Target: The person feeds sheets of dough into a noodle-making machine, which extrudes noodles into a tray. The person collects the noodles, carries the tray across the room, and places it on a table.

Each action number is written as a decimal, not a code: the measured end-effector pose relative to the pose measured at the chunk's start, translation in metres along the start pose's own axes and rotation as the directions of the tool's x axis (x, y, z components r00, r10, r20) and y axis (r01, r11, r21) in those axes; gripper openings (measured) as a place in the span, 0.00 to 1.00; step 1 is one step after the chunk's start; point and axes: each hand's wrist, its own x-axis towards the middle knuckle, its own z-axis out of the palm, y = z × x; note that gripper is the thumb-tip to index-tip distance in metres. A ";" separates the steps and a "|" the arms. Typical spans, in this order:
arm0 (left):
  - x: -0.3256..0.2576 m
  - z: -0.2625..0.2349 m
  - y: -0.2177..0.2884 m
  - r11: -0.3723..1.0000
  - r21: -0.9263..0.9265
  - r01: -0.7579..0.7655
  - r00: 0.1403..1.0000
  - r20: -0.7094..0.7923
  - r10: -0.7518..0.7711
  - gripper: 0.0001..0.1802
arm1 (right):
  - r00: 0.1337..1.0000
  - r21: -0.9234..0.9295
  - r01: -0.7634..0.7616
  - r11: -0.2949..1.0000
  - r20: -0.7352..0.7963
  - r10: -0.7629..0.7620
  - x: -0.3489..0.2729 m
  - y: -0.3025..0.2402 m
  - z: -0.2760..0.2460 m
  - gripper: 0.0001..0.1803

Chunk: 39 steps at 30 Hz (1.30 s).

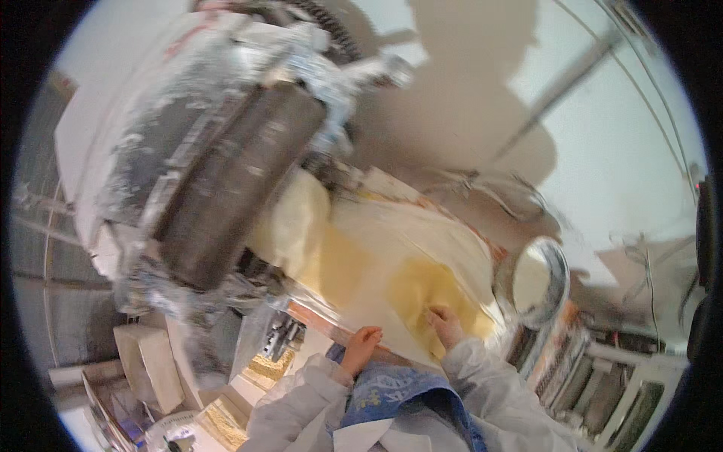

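the yellow, dough-like sheet (423,285) lies on the pale bench (433,230), right of the dark roller (241,184). the right hand (446,328) curls at it; whether it pinches, i cannot tell. the left hand (361,351), fingers curled, is by the bench's near edge, its grip unclear. handling the sheet gently and evenly probably best avoids tears.
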 end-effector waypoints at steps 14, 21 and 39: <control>0.030 0.184 -0.049 0.673 0.552 -0.493 0.832 0.526 0.177 0.10 | 0.836 0.277 -0.120 0.953 -0.490 0.248 -0.113 0.221 -0.095 0.18; 0.030 0.202 -0.062 0.595 0.512 -0.620 0.776 0.512 0.368 0.17 | 0.904 0.337 -0.250 0.908 -0.255 0.343 -0.072 0.141 -0.090 0.17; -0.016 0.112 0.121 0.986 0.098 -0.135 0.889 0.452 0.077 0.18 | 0.931 0.682 -0.360 0.637 0.312 0.192 -0.074 0.056 -0.088 0.26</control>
